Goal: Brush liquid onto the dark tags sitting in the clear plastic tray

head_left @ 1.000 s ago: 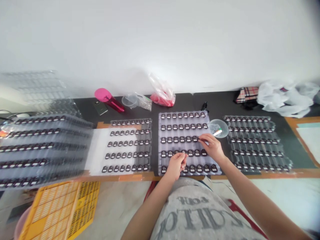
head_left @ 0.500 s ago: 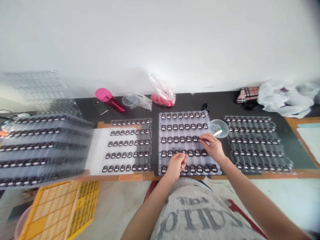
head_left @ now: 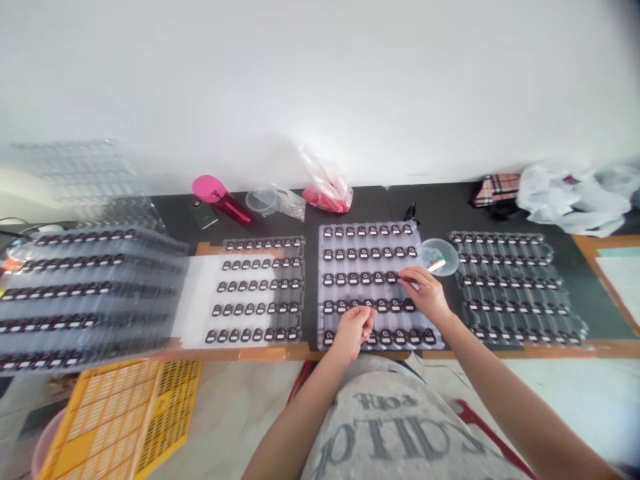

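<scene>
In front of me lies a clear plastic tray (head_left: pixel 345 293) with rows of small black parts (head_left: pixel 366 278), each with a white label and a ring mark. My right hand (head_left: pixel 424 291) is at the right end of the middle row, its thumb and fingertips pinched on a small black part that they mostly cover. Over the lower rows, my left hand (head_left: pixel 354 327) is closed, fingers curled in; whatever it may hold is hidden. Close beyond my right hand stands a round clear tub (head_left: pixel 453 257) with a green-and-white item inside.
More filled trays stand right (head_left: pixel 510 293) and left (head_left: pixel 295 297), with a tall tray stack (head_left: pixel 150 293) at far left. Behind are a pink-lidded bottle (head_left: pixel 227 202), a phone (head_left: pixel 204 215), a bag of red material (head_left: pixel 327 198) and white plastic bags (head_left: pixel 570 197). A yellow crate (head_left: pixel 120 420) sits below.
The whole view has shifted very slightly. Both hands stay in the same places over the tray, with no visible change of grip.
</scene>
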`<state>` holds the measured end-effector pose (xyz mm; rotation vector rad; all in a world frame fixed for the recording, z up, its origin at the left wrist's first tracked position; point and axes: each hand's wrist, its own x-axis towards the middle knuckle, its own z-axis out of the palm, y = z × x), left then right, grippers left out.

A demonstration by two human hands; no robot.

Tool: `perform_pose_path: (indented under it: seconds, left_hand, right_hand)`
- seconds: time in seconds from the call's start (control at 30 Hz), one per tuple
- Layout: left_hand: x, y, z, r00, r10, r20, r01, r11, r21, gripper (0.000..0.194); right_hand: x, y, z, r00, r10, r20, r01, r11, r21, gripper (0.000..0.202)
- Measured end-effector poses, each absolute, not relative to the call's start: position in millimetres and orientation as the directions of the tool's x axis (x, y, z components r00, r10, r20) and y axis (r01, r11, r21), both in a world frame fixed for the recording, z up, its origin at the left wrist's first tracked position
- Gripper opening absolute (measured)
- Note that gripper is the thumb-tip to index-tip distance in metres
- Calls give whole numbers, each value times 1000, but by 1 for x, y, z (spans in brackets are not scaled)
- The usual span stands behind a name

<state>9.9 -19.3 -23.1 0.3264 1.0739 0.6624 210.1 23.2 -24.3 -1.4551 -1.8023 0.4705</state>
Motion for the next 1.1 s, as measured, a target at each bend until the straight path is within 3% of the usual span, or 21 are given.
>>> perform_pose_path:
  seconds: [0.3, 0.47, 0.57, 0.7, 1.1]
  left_hand:
    - [10, -21, -24, 321, 655, -684, -340, 754, 563, 37]
    - [9, -22, -19, 325, 675, -662, -381, 734, 562, 38]
    - [7, -23, -15, 339, 681, -649, -409, 728, 551, 39]
    - [3, -23, -10, 353, 667, -656, -442, 737, 512, 41]
    - [-5, -23, -11, 397, 659, -639, -469, 744, 475, 47]
  right_hand:
    - [211, 22, -16, 25, 940, 339, 647, 244, -723, 10]
    - [198, 9, 12, 108, 976, 187, 494, 110, -862, 12]
    - [184, -6, 30, 61, 994, 89, 373, 60, -926, 11]
    - [169, -24, 39, 38, 995, 91, 281, 76, -957, 10]
    - [147, -37, 35, -17, 994, 108, 261, 109, -959, 11]
